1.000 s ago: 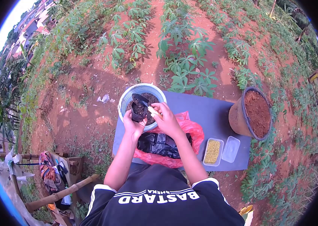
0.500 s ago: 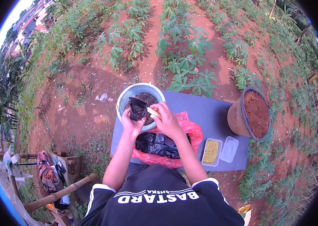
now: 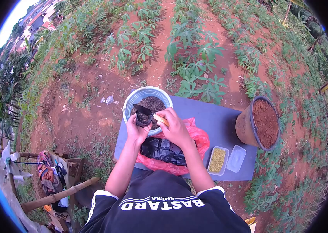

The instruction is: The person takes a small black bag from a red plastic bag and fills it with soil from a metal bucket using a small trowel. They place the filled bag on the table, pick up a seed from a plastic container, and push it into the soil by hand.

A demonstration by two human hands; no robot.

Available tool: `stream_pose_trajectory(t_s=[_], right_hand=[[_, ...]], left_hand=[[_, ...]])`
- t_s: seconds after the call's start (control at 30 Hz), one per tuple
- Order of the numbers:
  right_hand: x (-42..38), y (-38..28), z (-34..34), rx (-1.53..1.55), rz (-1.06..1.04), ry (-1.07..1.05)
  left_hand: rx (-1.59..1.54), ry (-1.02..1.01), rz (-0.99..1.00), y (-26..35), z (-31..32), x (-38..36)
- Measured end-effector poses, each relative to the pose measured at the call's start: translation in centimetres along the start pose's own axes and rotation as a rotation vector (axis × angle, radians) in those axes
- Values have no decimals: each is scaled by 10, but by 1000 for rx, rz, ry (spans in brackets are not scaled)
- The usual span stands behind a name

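Note:
My left hand (image 3: 136, 133) is closed around a small black plastic planting bag (image 3: 144, 121) with dark soil in its mouth. It is held over a light-blue and white bucket (image 3: 127, 103), which has dark, crumbly soil (image 3: 155, 104) inside. My right hand (image 3: 174, 129) grips the pale yellow handle of a hand tool (image 3: 161, 119), its tip end pointing at the bag. The tool's working end cannot be made out against the black bag and soil. Below my wrists, a pink-red plastic bag (image 3: 199, 140) lies open with folded black plastic bags (image 3: 164, 150) in it.
On the grey table (image 3: 214, 116) stand a clear tub of yellowish grains (image 3: 218, 160), its translucent lid (image 3: 236, 158) and a large pot of reddish soil (image 3: 265, 123). Leafy plants (image 3: 199, 73) grow beyond the table. A bamboo pole (image 3: 61, 195) is at the lower left.
The black planting bag now sits lower against the bucket's soil, with its upper flap leaning more. My right hand and the handle have shifted slightly with it. The whole view has moved a little.

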State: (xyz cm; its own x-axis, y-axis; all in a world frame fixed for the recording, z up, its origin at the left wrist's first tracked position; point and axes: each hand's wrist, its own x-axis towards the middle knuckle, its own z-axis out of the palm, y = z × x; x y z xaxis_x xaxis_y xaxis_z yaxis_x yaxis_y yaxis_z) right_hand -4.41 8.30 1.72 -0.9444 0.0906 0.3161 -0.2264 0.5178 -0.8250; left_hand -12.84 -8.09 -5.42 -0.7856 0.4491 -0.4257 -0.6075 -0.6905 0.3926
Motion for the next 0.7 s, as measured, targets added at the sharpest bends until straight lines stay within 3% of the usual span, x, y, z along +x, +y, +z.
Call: stream_pose_trajectory(t_s=[0.53, 0.7], right_hand=[[-7, -12, -16, 35, -34, 16], [-5, -22, -32, -1, -41, -10]], left_hand=[[-27, -53, 36, -3, -5, -16], [-7, 16, 70, 0, 0, -25]])
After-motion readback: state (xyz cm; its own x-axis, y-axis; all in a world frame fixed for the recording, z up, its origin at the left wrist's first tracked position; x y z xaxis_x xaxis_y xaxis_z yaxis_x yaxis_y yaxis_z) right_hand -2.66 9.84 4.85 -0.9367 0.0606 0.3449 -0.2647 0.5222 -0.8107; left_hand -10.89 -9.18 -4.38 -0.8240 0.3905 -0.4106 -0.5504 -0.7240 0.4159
